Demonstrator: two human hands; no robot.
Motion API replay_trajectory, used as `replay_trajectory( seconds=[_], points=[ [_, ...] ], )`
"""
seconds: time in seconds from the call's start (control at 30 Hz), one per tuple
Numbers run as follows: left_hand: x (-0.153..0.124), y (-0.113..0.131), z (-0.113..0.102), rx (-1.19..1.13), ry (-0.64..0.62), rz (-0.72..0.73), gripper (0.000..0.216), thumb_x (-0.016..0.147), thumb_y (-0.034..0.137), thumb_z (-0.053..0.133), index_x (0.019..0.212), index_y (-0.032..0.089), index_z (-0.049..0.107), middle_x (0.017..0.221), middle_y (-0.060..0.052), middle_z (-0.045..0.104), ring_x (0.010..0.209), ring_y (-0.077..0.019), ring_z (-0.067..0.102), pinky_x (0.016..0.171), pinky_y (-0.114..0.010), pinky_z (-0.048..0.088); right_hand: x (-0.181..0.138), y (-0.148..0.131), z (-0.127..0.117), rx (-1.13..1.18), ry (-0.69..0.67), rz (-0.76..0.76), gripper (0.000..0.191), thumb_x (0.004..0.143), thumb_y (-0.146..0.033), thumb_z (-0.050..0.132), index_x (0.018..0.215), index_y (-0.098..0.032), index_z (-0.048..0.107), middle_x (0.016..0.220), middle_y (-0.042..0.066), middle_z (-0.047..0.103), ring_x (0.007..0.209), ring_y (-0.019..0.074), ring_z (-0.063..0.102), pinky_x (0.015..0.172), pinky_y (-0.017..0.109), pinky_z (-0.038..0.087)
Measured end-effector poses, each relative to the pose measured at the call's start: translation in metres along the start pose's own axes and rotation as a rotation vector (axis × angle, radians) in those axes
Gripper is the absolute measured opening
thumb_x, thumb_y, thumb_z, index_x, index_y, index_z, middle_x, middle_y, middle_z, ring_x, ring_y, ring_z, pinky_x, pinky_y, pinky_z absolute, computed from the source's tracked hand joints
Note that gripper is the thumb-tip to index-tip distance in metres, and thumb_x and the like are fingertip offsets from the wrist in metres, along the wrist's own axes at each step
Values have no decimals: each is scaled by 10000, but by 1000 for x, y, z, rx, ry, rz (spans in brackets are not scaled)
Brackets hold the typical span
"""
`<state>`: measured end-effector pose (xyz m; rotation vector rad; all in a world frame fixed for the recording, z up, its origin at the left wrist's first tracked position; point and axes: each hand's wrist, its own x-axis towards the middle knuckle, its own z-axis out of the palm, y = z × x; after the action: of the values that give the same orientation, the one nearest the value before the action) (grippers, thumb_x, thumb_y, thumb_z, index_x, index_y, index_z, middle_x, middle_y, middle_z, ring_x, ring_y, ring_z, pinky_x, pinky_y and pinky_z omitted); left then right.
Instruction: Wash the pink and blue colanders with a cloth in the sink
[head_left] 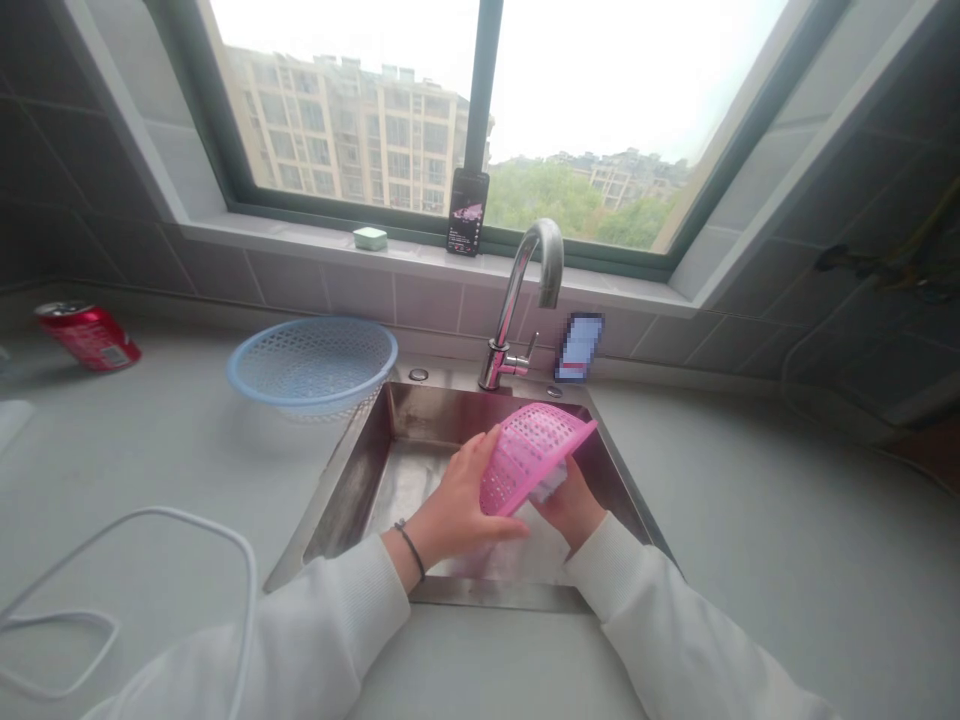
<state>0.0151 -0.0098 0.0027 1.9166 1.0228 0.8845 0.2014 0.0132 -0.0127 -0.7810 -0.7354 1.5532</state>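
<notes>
Gripping pink basket (pixel 529 450), hands (pixel 459 500), left half-curled, right's hold unclear, room toward sink's left edge (pixel 337 460)

There are two bare hands, one left hand (pixel 457 500) and one right hand (pixel 576 505), one pink perforated plastic basket (pixel 525 455), one stainless-steel rectangular sink (pixel 349 465) and one curved chrome faucet (pixel 514 290). To the left count one round light-blue lattice plastic basket (pixel 315 365), one red metal drink can (pixel 90 337) and one white cable (pixel 247 570). Two phones: one black upright phone (pixel 466 212) far, one bright-screened phone (pixel 579 348) farther right. One pale-green small block (pixel 370 239).
</notes>
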Motion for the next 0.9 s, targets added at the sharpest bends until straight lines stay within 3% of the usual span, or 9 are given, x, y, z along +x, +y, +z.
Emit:
replay_trajectory(
  seconds=[0.1, 0.33, 0.6, 0.73, 0.9],
  points=[
    [0, -1, 0, -65, -27, 34, 1155, 649, 349, 868, 1598, 292, 212, 1583, -146, 317, 1465, -381, 337, 1218, -587, 287, 0, 0, -1, -14, -11, 8, 487, 732, -597, 768, 1076, -255, 730, 1087, 70, 788, 1163, 332, 680, 1114, 542, 461],
    [-1, -1, 5, 12, 145, 59, 1080, 621, 301, 860, 1551, 295, 312, 1459, -127, 413, 1354, -351, 434, 1162, -544, 377, -12, 4, 29, -211, -62, -57, 406, 828, -468, 774, 1177, -275, 694, 1157, 73, 771, 1220, 321, 648, 1128, 544, 459],
    [1, 1, 6, 14, 54, 26, 1155, 586, 318, 889, 1581, 261, 306, 1476, -145, 395, 1374, -359, 410, 1192, -530, 343, 1, -2, 5, 4, 11, -27, 403, 826, -573, 702, 1042, -235, 749, 1014, 70, 804, 986, 307, 737, 1019, 531, 536],
    [1, 0, 6, 45, 100, 39, 1162, 594, 338, 882, 1592, 276, 289, 1460, -136, 403, 1366, -354, 414, 1191, -523, 339, -4, 7, 15, -73, -86, 24, 377, 875, -502, 704, 1157, -251, 713, 1089, 74, 787, 1037, 298, 725, 1029, 527, 532],
    [1, 1, 4, 82, 91, 29, 1129, 624, 342, 855, 1596, 287, 285, 1438, -130, 432, 1341, -348, 445, 1171, -515, 366, -4, 7, 16, -141, -48, -29, 304, 874, -430, 732, 1128, -264, 712, 1021, 55, 786, 981, 285, 734, 990, 521, 550]
  ],
)
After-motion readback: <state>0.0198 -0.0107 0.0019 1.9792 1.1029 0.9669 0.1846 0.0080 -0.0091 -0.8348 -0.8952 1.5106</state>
